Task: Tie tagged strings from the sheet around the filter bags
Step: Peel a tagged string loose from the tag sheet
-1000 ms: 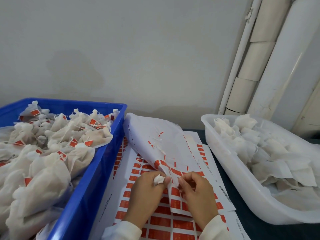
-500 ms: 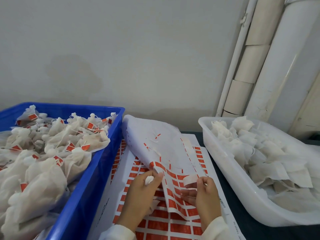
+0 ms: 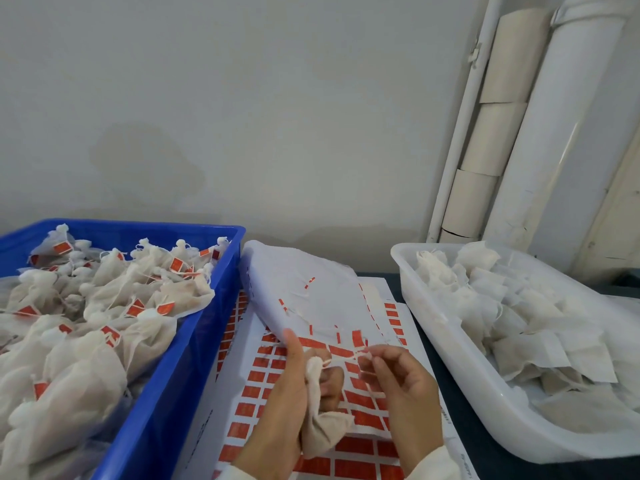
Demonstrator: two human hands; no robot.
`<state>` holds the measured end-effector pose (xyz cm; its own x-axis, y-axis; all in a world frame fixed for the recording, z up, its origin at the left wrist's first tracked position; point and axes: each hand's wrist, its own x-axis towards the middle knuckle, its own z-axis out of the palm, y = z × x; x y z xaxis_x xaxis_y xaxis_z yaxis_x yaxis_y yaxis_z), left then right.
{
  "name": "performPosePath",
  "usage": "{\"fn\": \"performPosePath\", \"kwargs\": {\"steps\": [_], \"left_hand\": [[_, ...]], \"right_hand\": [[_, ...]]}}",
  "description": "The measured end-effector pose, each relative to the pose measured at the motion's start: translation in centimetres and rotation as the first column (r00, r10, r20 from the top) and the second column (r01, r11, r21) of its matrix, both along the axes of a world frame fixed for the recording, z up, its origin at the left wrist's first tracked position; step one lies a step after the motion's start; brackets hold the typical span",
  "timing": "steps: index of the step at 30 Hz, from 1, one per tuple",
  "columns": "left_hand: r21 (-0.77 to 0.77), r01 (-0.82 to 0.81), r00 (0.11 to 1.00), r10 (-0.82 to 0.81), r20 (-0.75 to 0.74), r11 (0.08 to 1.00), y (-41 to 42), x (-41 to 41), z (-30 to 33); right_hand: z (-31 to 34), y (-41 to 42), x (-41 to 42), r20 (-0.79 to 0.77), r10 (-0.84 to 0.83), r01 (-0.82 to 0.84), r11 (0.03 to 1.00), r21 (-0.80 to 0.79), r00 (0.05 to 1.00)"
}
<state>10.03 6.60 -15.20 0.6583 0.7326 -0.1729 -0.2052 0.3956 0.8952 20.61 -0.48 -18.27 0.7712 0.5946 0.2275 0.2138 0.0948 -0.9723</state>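
Left hand upright, thumb up, fingers wrapped round gathered neck of filter bag, held over tag sheet between blue crate and white tub. Right hand palm-in, fingertips pinching string (taut, running to bag neck).

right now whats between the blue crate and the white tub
In the head view, the tag sheets, plus both hands working: left hand gripping a filter bag, right hand pinching its string.
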Motion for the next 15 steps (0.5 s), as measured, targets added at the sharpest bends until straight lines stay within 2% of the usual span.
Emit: {"fn": "performPosePath", "kwargs": {"steps": [2,5,8,9,12,14,15], "left_hand": [[0.055,0.033,0.983,-0.023,-0.181,0.998,0.7,0.5,-0.7],[0.244,-0.134,0.945,0.198,-0.259,0.961,0.5,0.9,-0.5],[0.349,-0.151,0.971,0.206,-0.124,0.925,-0.2,-0.1,-0.5],[0.359,-0.155,0.981,0.187,-0.054,0.920,-0.2,-0.2,-0.7],[0.349,-0.169,0.985,0.167,0.036,0.922,0.2,0.1,-1.0],[0.381,-0.169,0.986,0.160,0.056,0.909,0.2,0.2,-1.2],[0.406,-0.154,0.988,0.143,0.058,0.901,0.2,0.2,-1.3]], "right_hand": [[0.5,-0.2,-0.4,0.048,0.038,-0.039,0.999,0.021,0.998],[0.8,-0.4,-0.8,0.057,0.107,-0.110,0.992,0.059,0.993],[1.0,-0.5,-1.4,0.050,0.223,-0.227,0.965,0.128,0.974],[1.0,-0.4,-1.4,0.067,0.258,-0.264,0.958,0.109,0.964],[1.2,0.8,-0.6,0.035,0.337,-0.333,0.938,-0.094,0.941],[1.3,0.9,-0.7,-0.021,0.353,-0.353,0.930,-0.105,0.936],[1.2,0.9,-1.1,0.001,0.333,-0.332,0.939,-0.085,0.943]]}}
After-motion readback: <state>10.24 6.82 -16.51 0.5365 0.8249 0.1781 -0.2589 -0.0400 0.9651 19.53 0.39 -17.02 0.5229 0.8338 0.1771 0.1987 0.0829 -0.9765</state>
